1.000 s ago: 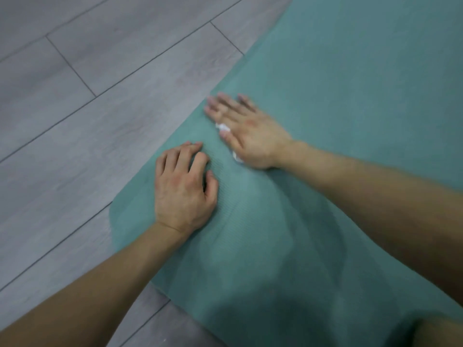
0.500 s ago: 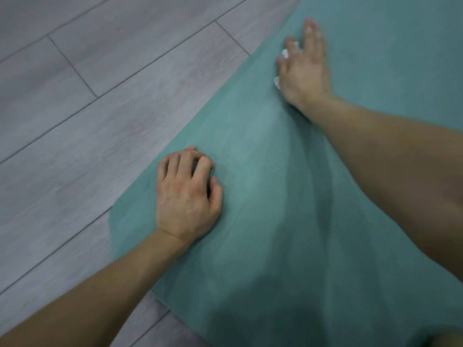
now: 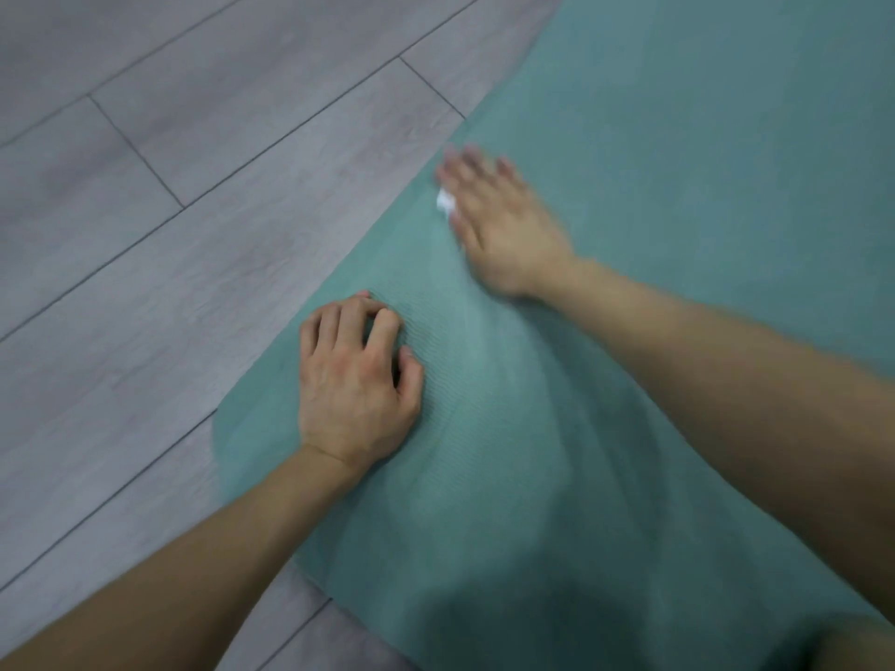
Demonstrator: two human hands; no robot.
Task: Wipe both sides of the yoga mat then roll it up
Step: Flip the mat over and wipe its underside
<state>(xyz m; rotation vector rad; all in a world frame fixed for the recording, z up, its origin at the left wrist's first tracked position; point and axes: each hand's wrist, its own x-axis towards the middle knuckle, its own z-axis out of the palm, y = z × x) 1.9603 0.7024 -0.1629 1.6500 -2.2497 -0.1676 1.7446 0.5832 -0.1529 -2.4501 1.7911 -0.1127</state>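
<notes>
A teal yoga mat (image 3: 678, 186) lies unrolled on the floor and fills the right and lower part of the view. My left hand (image 3: 356, 385) rests on the mat near its left edge, fingers bent with their tips pressing the surface. My right hand (image 3: 499, 225), blurred by motion, lies flat with straight fingers over a small white wipe (image 3: 445, 203), pressing it onto the mat close to the left edge. Only a corner of the wipe shows beside the fingers.
Grey wood-look floor planks (image 3: 169, 186) cover the left and upper left. The mat's near corner (image 3: 227, 428) lies by my left forearm. A bit of my knee (image 3: 862, 646) shows at the bottom right.
My right hand swept the wipe away up the mat's left edge, then came back toward me. My left hand stayed put, its fingers curling a little more.
</notes>
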